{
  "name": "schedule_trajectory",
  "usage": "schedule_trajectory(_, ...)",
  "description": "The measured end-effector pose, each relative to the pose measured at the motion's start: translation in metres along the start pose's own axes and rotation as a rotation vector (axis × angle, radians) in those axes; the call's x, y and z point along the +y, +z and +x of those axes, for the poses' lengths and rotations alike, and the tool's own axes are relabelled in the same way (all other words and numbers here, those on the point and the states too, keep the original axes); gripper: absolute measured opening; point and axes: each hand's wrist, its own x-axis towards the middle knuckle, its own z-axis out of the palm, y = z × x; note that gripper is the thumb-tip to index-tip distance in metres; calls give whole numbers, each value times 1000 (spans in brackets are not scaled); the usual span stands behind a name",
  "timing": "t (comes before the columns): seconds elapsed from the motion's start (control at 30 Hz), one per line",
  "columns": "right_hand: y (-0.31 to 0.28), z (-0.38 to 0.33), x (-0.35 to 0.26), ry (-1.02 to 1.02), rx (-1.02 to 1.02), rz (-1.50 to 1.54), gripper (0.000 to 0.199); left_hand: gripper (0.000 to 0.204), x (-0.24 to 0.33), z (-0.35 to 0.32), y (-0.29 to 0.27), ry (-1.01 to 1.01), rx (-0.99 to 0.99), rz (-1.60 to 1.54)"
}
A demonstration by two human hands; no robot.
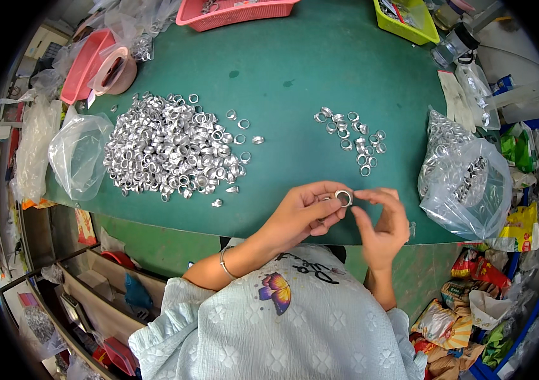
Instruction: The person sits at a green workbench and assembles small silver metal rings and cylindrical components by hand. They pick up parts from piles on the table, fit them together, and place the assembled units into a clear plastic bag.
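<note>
A small silver metal ring (344, 198) is pinched between the fingertips of both hands above the near edge of the green table (295, 69). My left hand (301, 215) grips it from the left, with a bracelet on that wrist. My right hand (380, 221) touches it from the right with thumb and forefinger. A big heap of the same silver rings (168, 149) lies to the left. A smaller scatter of rings (352, 133) lies just beyond my hands.
A clear plastic bag of rings (462, 177) stands at the right, an empty clear bag (79, 152) at the left. Pink baskets (231, 11), a yellow-green tray (409, 25), a tape roll (116, 71) and gloves (456, 98) line the far edges. Snack wrappers lie lower right.
</note>
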Motion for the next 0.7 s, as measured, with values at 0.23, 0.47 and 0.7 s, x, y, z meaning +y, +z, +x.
schedule_trajectory(0.23,-15,7,73,11,-131,-914,38,27,3,2,0,-23,-11,-43)
schedule_trajectory(0.47,-5,0,74,177,-92,-685,34,29,-21,15,-37,-52,-152,-299)
schedule_trajectory(0.7,-15,-4,68,238,-31,-568,33,30,-31,27,-30,-159,93,-169)
